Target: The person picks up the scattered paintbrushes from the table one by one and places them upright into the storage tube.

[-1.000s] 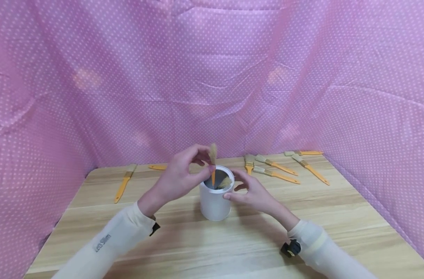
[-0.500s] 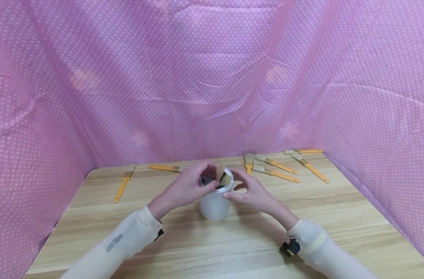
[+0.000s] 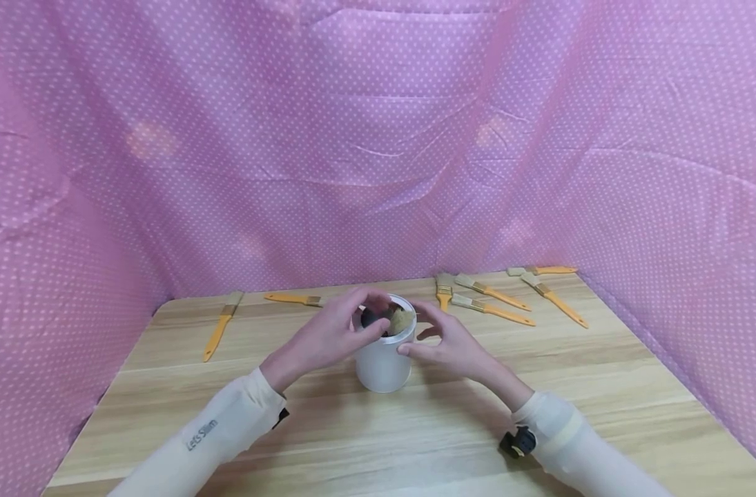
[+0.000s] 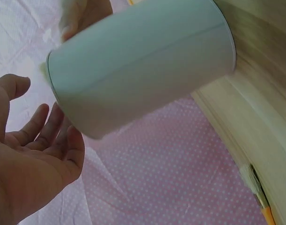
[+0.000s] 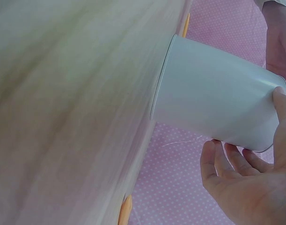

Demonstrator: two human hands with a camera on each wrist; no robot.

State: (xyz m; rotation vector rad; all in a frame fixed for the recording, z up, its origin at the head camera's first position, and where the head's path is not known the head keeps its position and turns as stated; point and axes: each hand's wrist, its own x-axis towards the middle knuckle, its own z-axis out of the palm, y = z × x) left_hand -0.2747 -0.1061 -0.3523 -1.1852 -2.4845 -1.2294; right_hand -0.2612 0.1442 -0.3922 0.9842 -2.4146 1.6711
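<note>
A white can (image 3: 382,366) stands upright on the wooden table, with the pale bristles of paintbrushes (image 3: 402,322) showing inside its mouth. Their handles are hidden in the can. My left hand (image 3: 340,333) hovers over the left of the rim, thumb and fingers apart; the left wrist view shows nothing between them. At the can's right side my right hand (image 3: 455,348) holds it near the rim. In the right wrist view, the thumb (image 5: 279,98) lies on one side of the can and the curled fingers touch the other.
To the left lie a paintbrush (image 3: 221,326) with an orange handle and another brush (image 3: 293,299) partly behind my left hand. Several more lie at the back right, among them a brush (image 3: 494,310) and one at the far side (image 3: 554,304). Pink dotted cloth (image 3: 378,172) encloses the table.
My left hand has lowered a paintbrush, handle first, into the can and let go of it. The right hand has stayed at the can.
</note>
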